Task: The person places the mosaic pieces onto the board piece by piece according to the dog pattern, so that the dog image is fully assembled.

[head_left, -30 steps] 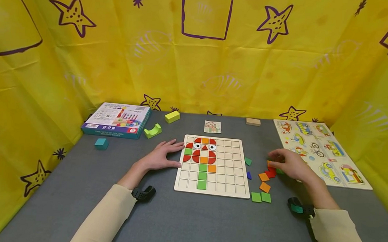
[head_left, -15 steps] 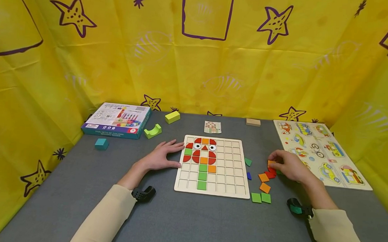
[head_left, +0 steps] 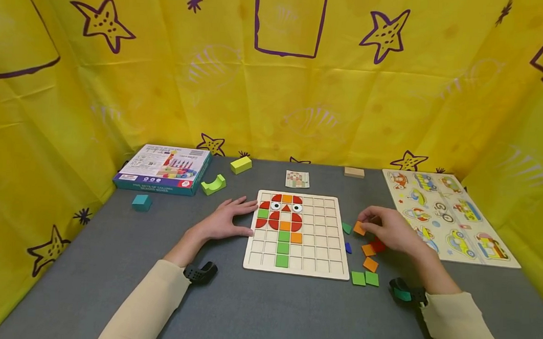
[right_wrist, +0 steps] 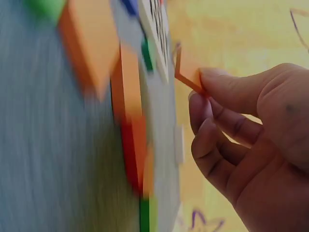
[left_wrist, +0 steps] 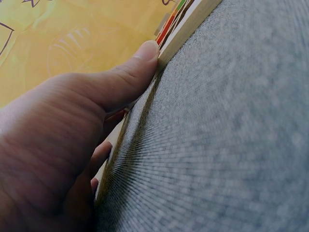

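**Pinched at One End, Could Have Slipped**

Head view: held an orange tile (head_left: 359, 228) at the fingertips of the right hand (head_left: 390, 229), between that hand and the grid board (head_left: 315, 248). Could have knocked the dark green piece (head_left: 347, 227), just past those fingertips on the board side, if moved across too low, or scattered the loose tiles (head_left: 370, 264) on their near side by trailing a finger. Rested the left hand (head_left: 223, 218) against the board's edge, outstretched, gripping nothing.

Left wrist view: touched the wooden edge with the thumb. Might have shoved the board askew through uneven pressure there.

Right wrist view: pinched the orange tile by one end only, between thumb and bent finger, tilted and clear of the blurred loose tiles. Seemed liable to twist or drop from so small a hold. Looked thin, flat, straight-edged and plain orange; could not make out the outline behind the thumb.
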Demonstrator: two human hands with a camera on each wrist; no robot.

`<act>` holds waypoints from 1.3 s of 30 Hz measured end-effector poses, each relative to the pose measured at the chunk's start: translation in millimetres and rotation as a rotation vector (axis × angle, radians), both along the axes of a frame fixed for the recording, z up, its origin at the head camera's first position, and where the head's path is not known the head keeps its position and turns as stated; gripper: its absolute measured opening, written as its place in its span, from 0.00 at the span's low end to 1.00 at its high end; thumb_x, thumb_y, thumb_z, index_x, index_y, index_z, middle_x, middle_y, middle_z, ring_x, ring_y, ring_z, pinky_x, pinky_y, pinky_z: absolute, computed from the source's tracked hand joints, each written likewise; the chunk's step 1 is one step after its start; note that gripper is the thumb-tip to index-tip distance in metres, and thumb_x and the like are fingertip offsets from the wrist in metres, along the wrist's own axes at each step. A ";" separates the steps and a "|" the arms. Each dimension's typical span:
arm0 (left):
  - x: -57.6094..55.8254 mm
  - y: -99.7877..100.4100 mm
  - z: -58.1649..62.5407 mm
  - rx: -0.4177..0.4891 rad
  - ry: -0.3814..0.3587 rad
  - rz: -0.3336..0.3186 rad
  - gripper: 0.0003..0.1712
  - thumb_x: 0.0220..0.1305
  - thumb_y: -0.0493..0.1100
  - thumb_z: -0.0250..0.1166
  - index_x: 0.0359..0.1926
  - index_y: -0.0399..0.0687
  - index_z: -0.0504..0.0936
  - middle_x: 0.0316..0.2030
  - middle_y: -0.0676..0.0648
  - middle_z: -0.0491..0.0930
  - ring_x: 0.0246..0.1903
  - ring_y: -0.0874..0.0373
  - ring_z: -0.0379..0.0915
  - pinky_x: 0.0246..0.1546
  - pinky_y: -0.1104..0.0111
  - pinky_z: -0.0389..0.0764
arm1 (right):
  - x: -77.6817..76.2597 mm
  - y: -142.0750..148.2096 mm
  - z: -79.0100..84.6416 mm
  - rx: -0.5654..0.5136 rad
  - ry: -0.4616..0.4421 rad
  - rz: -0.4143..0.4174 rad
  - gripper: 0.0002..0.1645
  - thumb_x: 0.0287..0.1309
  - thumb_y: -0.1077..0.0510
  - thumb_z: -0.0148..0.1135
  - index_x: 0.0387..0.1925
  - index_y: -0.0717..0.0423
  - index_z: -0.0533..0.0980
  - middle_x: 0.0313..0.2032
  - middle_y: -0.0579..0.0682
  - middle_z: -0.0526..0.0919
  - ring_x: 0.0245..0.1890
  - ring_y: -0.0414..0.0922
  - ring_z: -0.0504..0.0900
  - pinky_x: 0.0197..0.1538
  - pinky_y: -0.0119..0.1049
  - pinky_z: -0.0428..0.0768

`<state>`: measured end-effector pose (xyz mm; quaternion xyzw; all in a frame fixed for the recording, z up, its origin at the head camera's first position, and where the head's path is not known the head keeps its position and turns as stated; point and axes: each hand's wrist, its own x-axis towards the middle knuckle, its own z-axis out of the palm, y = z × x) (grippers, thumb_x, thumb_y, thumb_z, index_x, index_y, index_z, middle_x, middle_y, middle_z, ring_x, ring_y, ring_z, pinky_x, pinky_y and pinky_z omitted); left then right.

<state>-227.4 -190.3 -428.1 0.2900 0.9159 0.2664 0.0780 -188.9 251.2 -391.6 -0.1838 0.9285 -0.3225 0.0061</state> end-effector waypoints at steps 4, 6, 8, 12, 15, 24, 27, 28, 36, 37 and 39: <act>0.8 -0.6 -0.1 0.008 -0.003 -0.003 0.46 0.60 0.58 0.73 0.75 0.48 0.67 0.75 0.49 0.62 0.76 0.42 0.43 0.71 0.40 0.41 | 1.8 -30.8 0.7 -0.012 0.018 0.079 0.03 0.64 0.65 0.67 0.39 0.57 0.82 0.34 0.45 0.82 0.33 0.44 0.77 0.39 0.39 0.79; 0.8 -1.1 -0.3 0.006 0.003 -0.006 0.46 0.60 0.58 0.73 0.75 0.48 0.67 0.75 0.48 0.62 0.76 0.42 0.43 0.71 0.40 0.42 | 2.8 -45.7 -0.4 -0.027 0.003 0.121 0.03 0.64 0.65 0.67 0.39 0.56 0.82 0.34 0.45 0.82 0.33 0.44 0.77 0.39 0.39 0.79; 0.9 -1.4 -0.2 0.007 0.004 -0.006 0.46 0.60 0.58 0.73 0.75 0.48 0.67 0.75 0.48 0.62 0.76 0.42 0.44 0.71 0.40 0.42 | 3.7 -59.2 -2.0 -0.043 -0.019 0.154 0.04 0.64 0.65 0.67 0.39 0.55 0.82 0.33 0.44 0.81 0.33 0.44 0.77 0.39 0.39 0.78; 0.8 -1.4 0.5 0.013 0.006 -0.009 0.46 0.60 0.57 0.73 0.75 0.48 0.67 0.74 0.48 0.62 0.76 0.42 0.43 0.71 0.40 0.41 | 4.8 -81.0 -4.4 -0.050 -0.036 0.207 0.04 0.65 0.64 0.67 0.39 0.53 0.82 0.32 0.42 0.80 0.34 0.43 0.76 0.39 0.38 0.77; 0.5 -1.2 0.8 0.015 0.005 -0.012 0.46 0.61 0.57 0.73 0.75 0.47 0.67 0.75 0.48 0.62 0.76 0.42 0.43 0.71 0.40 0.41 | 5.7 -94.3 -5.7 -0.054 -0.035 0.252 0.04 0.64 0.65 0.67 0.39 0.53 0.82 0.32 0.41 0.79 0.34 0.42 0.76 0.40 0.38 0.77; 0.0 -1.0 -0.3 0.007 0.004 -0.010 0.46 0.61 0.58 0.73 0.75 0.48 0.67 0.75 0.49 0.61 0.76 0.42 0.43 0.71 0.40 0.41 | 11.6 -125.3 -9.6 -0.021 -0.054 0.342 0.04 0.63 0.63 0.69 0.38 0.52 0.82 0.32 0.38 0.80 0.34 0.39 0.76 0.43 0.37 0.78; -0.2 -1.0 -0.7 0.003 0.003 -0.010 0.46 0.61 0.58 0.73 0.75 0.48 0.67 0.75 0.49 0.61 0.76 0.42 0.43 0.71 0.40 0.41 | 12.8 -128.9 -11.2 -0.013 -0.061 0.351 0.04 0.63 0.63 0.69 0.37 0.52 0.82 0.31 0.38 0.80 0.33 0.38 0.77 0.42 0.37 0.78; -0.3 -1.0 -0.8 0.003 0.002 -0.009 0.46 0.61 0.58 0.73 0.75 0.48 0.67 0.75 0.49 0.61 0.76 0.42 0.43 0.71 0.40 0.41 | 12.8 -129.3 -11.8 -0.013 -0.066 0.352 0.04 0.63 0.63 0.69 0.36 0.52 0.82 0.31 0.38 0.80 0.33 0.38 0.76 0.42 0.36 0.78; -1.7 -0.5 -1.4 0.001 0.006 -0.010 0.46 0.61 0.59 0.73 0.75 0.48 0.67 0.75 0.48 0.61 0.76 0.42 0.43 0.71 0.41 0.40 | 12.7 -127.7 -14.7 -0.020 -0.049 0.378 0.03 0.62 0.61 0.70 0.37 0.52 0.83 0.32 0.38 0.82 0.33 0.37 0.78 0.42 0.36 0.80; -1.7 -0.6 -1.3 0.002 0.008 -0.009 0.46 0.61 0.59 0.73 0.75 0.48 0.67 0.75 0.48 0.61 0.76 0.42 0.43 0.71 0.41 0.40 | 12.4 -127.0 -14.9 -0.021 -0.047 0.379 0.03 0.62 0.61 0.71 0.38 0.53 0.83 0.33 0.38 0.82 0.34 0.37 0.78 0.43 0.36 0.80; -1.6 -0.6 -1.5 0.003 0.007 -0.008 0.46 0.61 0.58 0.73 0.75 0.48 0.67 0.75 0.48 0.61 0.76 0.42 0.43 0.71 0.41 0.40 | 12.9 -124.8 -14.4 -0.024 -0.048 0.371 0.05 0.62 0.60 0.71 0.39 0.53 0.83 0.34 0.38 0.83 0.35 0.37 0.79 0.44 0.37 0.80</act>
